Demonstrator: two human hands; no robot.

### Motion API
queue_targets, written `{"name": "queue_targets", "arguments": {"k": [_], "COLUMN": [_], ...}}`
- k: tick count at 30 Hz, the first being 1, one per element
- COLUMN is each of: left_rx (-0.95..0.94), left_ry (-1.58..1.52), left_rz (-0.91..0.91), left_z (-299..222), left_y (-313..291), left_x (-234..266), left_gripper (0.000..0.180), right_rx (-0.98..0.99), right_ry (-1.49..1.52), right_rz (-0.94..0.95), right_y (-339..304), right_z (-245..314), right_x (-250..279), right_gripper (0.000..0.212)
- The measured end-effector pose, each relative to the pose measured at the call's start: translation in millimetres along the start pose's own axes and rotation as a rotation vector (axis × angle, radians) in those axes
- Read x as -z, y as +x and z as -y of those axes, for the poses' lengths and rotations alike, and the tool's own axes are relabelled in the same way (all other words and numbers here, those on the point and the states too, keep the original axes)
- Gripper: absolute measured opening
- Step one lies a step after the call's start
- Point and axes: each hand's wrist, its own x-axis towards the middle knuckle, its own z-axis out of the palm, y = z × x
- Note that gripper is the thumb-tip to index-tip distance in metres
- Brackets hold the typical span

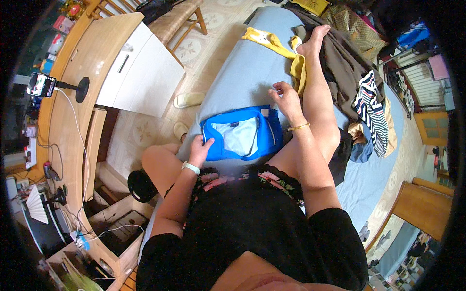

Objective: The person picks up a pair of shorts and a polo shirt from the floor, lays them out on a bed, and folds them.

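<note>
A blue zip jacket (266, 136) with a pale blue lining and white piping lies folded into a compact rectangle on the bed between my legs. My left hand (198, 151) is at its near left corner, thumb on top and fingers closed on the edge. Raised beyond the jacket's far right corner, my right hand (287, 101) is empty, its fingers loosely bent and apart. A yellow garment (272, 42) with a white patterned part stretches across the bed farther off, running down beside my right shin.
The bed (242, 80) has a light blue sheet. To the right lie a striped garment (370, 109), a dark brown cloth (347, 72) and several crumpled clothes. At left stand a wooden desk (73, 119), a phone (41, 85) on a stand and a white drawer unit (141, 72). Slippers (189, 100) rest on the floor.
</note>
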Motion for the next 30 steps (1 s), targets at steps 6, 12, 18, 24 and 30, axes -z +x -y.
{"name": "queue_targets", "arguments": {"k": [6,12,18,24,30], "left_rx": [-0.206,-0.242,-0.882,-0.612,-0.667], "left_ry": [0.099,-0.349,-0.606,-1.167,-1.065], "left_rz": [-0.191,0.157,1.448,1.520,1.358], "left_z": [-1,-145,-263,-293,-295], "left_y": [-2,-63,-109,-144,-144], "left_x": [9,18,3,-15,-19], "left_gripper": [0.023,0.022,0.025,0.018,0.017], "right_rx": [0.065,0.093,-0.023,-0.149,0.045], "right_ry": [0.000,0.319,0.168,-0.018,-0.386], "right_rz": [-0.124,-0.493,-0.297,-0.229,-0.419], "right_y": [-18,0,18,1,26], "right_z": [40,-47,-121,-103,-118], "right_x": [69,132,117,71,73], "right_gripper": [0.020,0.017,0.019,0.023,0.029]}}
